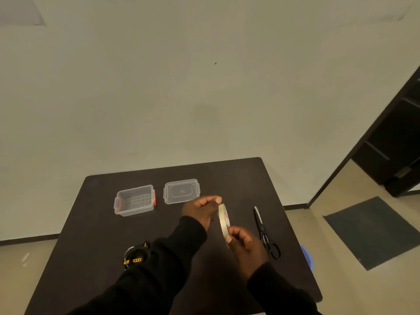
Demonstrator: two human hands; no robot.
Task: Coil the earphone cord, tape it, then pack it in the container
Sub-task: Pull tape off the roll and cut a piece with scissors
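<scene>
A roll of clear tape [223,222] is held upright above the middle of the dark table [95,223]. My left hand [201,211] pinches its upper edge, and my right hand [246,246] grips its lower edge. The coiled black earphone cord [134,255] with yellow parts lies near the table's front left, partly hidden by my left sleeve. A clear container [134,200] with red latches stands open at the back left. Its clear lid [181,191] lies flat just to the right of it.
Black scissors [264,233] lie on the table to the right of my hands. A blue object [306,255] shows past the table's right edge. A dark mat [372,231] lies on the floor at right, below a dark doorway.
</scene>
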